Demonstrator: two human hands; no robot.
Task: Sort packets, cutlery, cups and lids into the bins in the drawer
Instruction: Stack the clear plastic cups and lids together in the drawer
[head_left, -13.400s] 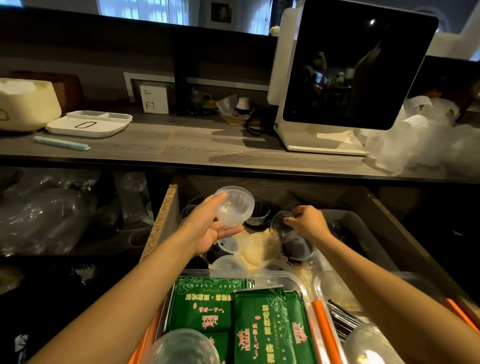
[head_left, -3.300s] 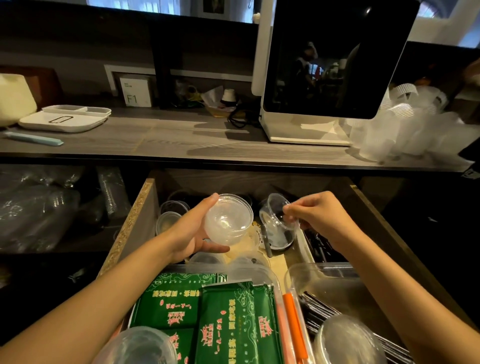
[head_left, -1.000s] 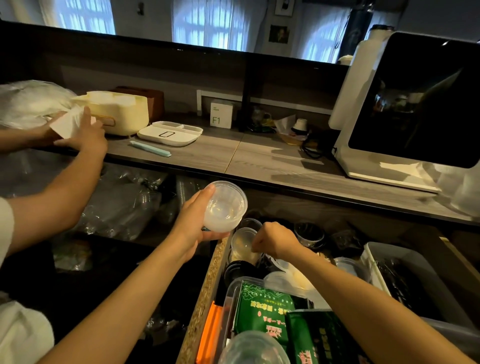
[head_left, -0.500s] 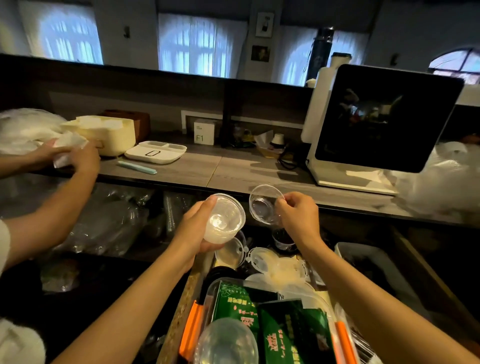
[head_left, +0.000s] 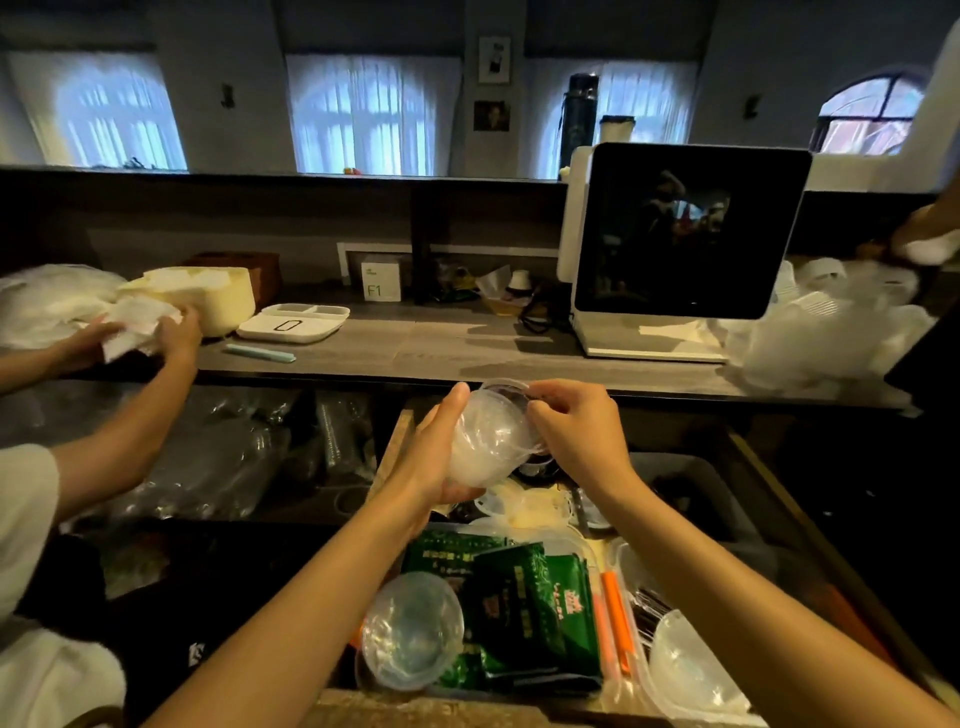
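Observation:
My left hand (head_left: 434, 457) grips a stack of small clear plastic cups (head_left: 488, 441) above the open drawer (head_left: 779, 499). My right hand (head_left: 576, 426) pinches the rim of another small clear cup (head_left: 501, 387) and holds it at the mouth of the stack. Below, a clear bin (head_left: 592, 680) holds green packets (head_left: 524, 608). A clear lid (head_left: 410, 629) leans at the bin's left. Loose cups and lids (head_left: 524, 506) lie deeper in the drawer. Dark cutlery (head_left: 649, 608) shows in a bin at the right.
Another person's hands (head_left: 156, 332) handle white napkins at the counter's left, by a cream box (head_left: 208, 299). A screen terminal (head_left: 675, 244) stands on the counter (head_left: 415, 343), with bagged white cups (head_left: 831, 332) to its right. Bagged plastic ware (head_left: 208, 447) fills the shelf left of the drawer.
My right hand has brought its small cup leftward onto the mouth of the stack in my left hand. The view has tilted upward.

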